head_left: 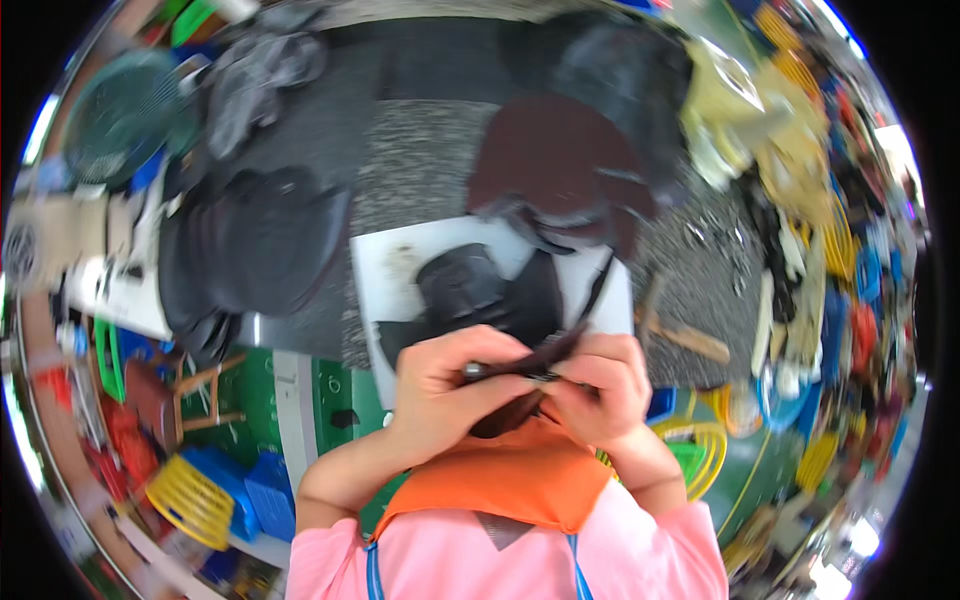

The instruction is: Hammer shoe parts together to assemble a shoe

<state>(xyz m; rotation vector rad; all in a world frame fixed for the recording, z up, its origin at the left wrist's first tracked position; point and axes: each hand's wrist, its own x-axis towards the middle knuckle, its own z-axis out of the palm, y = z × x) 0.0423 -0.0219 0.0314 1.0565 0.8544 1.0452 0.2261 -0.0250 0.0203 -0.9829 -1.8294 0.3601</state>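
Note:
My left hand (455, 385) and my right hand (602, 385) are close together at the table's near edge, in front of the orange apron. Both are closed on a dark brown leather-like strap (556, 350), whose narrow end rises beyond my right hand. A small round metal piece (472, 371) shows at my left fingers. Part of what I pinch is hidden by my fingers. Just past my hands, black leather-like pieces (462, 285) lie on a white board (385, 250). Behind them, a stack of dark brown, rounded pieces (550, 150) overlaps the board's far edge.
A stack of black pieces (250, 245) lies at the left. At the right are a wooden-handled tool (692, 337) and small metal parts (722, 245). Clear plastic bags (265, 80) sit at the far left. Below the table stand a yellow basket (190, 500) and a wooden stool (205, 395).

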